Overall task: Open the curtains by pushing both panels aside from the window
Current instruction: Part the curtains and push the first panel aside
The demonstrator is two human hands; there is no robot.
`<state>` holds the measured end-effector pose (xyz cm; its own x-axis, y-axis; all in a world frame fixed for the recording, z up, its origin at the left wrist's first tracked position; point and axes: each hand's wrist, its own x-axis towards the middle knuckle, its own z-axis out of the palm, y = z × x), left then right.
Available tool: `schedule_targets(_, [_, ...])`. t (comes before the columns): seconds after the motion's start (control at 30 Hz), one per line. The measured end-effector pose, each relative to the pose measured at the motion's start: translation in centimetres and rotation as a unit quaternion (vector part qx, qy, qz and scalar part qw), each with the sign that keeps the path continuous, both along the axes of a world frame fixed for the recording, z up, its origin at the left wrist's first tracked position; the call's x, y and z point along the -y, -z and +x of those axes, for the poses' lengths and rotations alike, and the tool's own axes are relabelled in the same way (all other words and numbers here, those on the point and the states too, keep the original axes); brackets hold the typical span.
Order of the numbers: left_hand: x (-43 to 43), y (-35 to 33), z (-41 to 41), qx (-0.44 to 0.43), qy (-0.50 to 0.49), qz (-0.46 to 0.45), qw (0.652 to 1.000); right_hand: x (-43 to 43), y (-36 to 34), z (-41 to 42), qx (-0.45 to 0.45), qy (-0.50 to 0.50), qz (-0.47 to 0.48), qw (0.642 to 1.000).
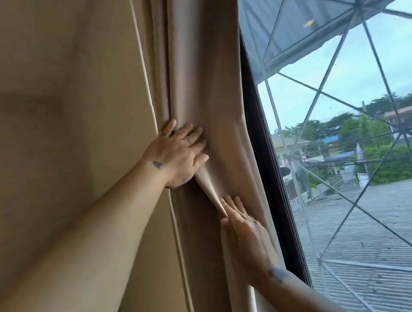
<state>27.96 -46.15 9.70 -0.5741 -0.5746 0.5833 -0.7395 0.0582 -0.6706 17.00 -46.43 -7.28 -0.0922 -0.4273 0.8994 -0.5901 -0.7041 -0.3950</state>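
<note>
A beige curtain panel [202, 79] hangs bunched in folds against the left side of the window [357, 115]. My left hand [180, 155] lies flat on the folds at mid height, fingers spread, with the thumb pressing a pleat. Lower down, my right hand [246, 234] rests flat on the same panel, fingers straight and pointing up along a fold. Neither hand closes around the fabric. The panel's right edge stands just left of the dark window frame [261, 146]. No second panel is in view.
A tan wall [43, 129] fills the left half, with a thin vertical trim strip [173, 216] beside the curtain. Outside the glass are a white metal lattice [357, 5], a tiled roof, trees and houses.
</note>
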Motion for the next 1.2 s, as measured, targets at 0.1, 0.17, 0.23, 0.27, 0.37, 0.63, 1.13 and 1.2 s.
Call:
schedule_targets(0.1, [1.2, 0.4, 0.6, -0.014, -0.002, 0.005, 1.000, 1.3, 0.0, 0.4, 0.004, -0.002, -0.005, 1.000])
schedule_targets(0.17, [1.7, 0.6, 0.8, -0.019, -0.005, 0.007, 1.000, 2.0, 0.3, 0.7, 0.007, -0.018, 0.006, 1.000])
schedule_targets(0.23, [1.9, 0.7, 1.2, -0.026, -0.013, 0.012, 1.000, 2.6, 0.9, 0.9, -0.007, -0.020, 0.009, 1.000])
schedule_targets(0.27, [2.0, 0.7, 1.4, -0.029, -0.018, 0.015, 0.999, 2.8, 1.1, 0.9, -0.018, -0.019, 0.013, 1.000])
schedule_targets(0.37, [2.1, 1.1, 1.9, -0.037, -0.028, 0.023, 0.999, 2.9, 1.2, 0.9, -0.048, -0.032, 0.034, 0.998])
schedule_targets(0.63, [-0.2, 1.7, 1.1, -0.032, -0.021, 0.037, 0.999, -0.2, 1.6, 0.3, -0.061, -0.017, 0.054, 0.997])
schedule_targets(1.13, [-8.1, 4.4, -1.6, -0.066, 0.072, 0.081, 0.992, -9.2, 4.8, -4.5, -0.120, 0.097, 0.080, 0.985])
schedule_targets(1.2, [-8.9, 5.3, -2.4, -0.070, 0.091, 0.088, 0.989, -10.6, 5.3, -5.9, -0.126, 0.115, 0.084, 0.982])
